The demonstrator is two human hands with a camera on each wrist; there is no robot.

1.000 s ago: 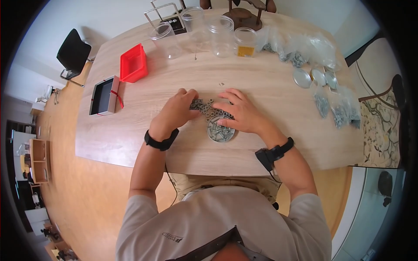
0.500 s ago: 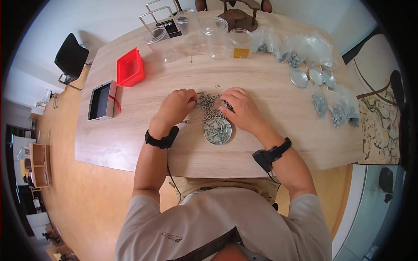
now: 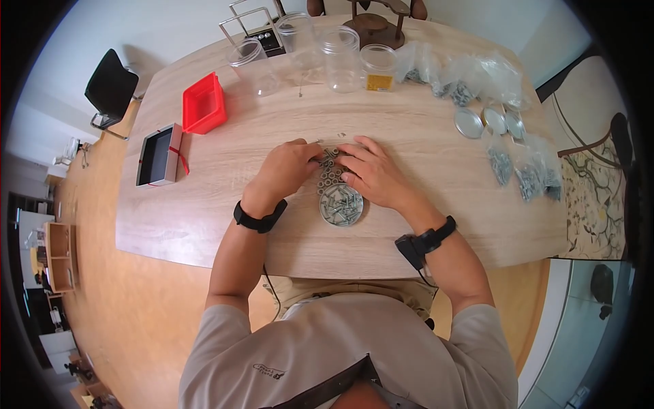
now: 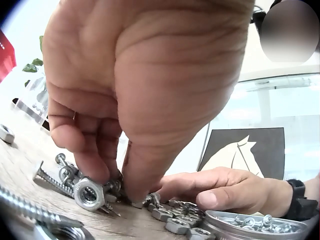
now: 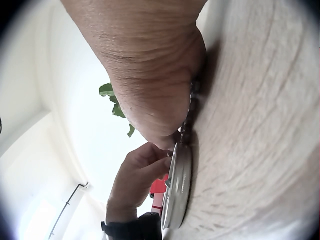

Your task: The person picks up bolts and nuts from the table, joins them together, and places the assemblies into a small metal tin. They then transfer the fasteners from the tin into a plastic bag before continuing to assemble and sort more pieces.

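My left hand [image 3: 289, 167] reaches fingertips-down into a pile of loose hardware. Around its fingertips in the left wrist view lie a large hex nut [image 4: 84, 204] and several screws [image 4: 56, 184]; I cannot tell what is between thumb and fingers. My right hand [image 3: 375, 170] lies low over the pile's right side, fingers extended toward the left hand and covering part of the hardware. Between the hands more hex nuts [image 3: 330, 178] lie spread on the table. A round metal lid [image 3: 341, 225] holding small screws [image 3: 340, 203] sits just in front of them.
A red bin [image 3: 206, 105] and a grey open box [image 3: 157, 158] stand at the left. Clear plastic jars [image 3: 340, 65] line the back. Bags of hardware [image 3: 501, 167] and metal lids [image 3: 469, 124] lie at the right of the wooden table [image 3: 477, 225].
The left hand drew back left, then moved right again to the nuts. The right hand slid off the lid's edge, and its fingers, more bent half a second ago, are extended again.
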